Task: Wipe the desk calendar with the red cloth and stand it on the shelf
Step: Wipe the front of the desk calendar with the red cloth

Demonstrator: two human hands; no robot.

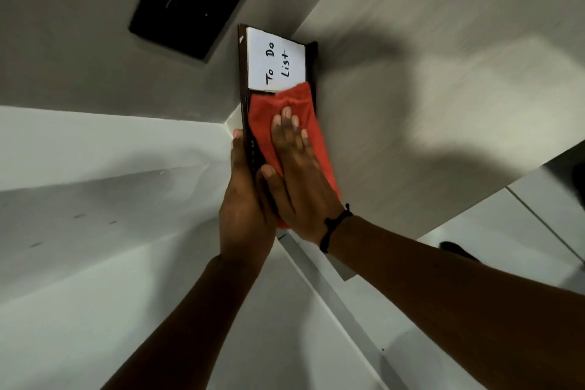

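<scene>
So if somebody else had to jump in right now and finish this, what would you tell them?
Left hand: grips the desk calendar along its left edge, holding it up in front of the wall.
Right hand: flat, fingers spread, pressing the red cloth on the lower part of the calendar's face.
The white "To Do List" card on the upper part is uncovered.
Done: wiping is under way on the lower part.
Left: finish wiping, including the top, put the cloth aside, then stand the calendar on the shelf. The calendar is not yet on any shelf.
</scene>
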